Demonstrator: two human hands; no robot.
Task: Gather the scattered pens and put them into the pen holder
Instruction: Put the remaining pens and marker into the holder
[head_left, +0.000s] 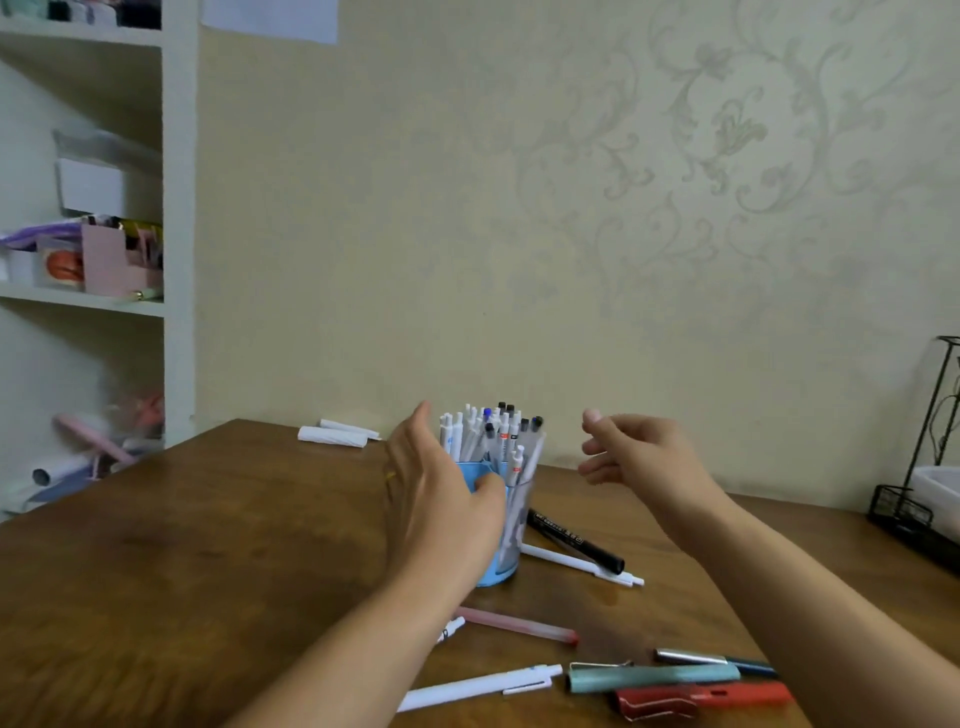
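Note:
A blue pen holder (501, 569) full of several white and dark-capped pens stands mid-table. My left hand (441, 493) is at its left side, fingers straight, thumb on its rim. My right hand (639, 457) hovers to its right, fingers loosely curled, holding nothing. Loose pens lie on the table: a black marker (576, 543), a white pen (582, 564), a pink pen (519, 625), a white pen (478, 688), a teal pen (654, 676), a red pen (701, 699) and a silver-blue pen (717, 662).
The brown wooden table (208, 545) meets a patterned wall. Two white paper rolls (337, 434) lie at the table's back. A cluttered white shelf (104, 260) stands at left. A black wire rack (919, 499) sits at the right edge.

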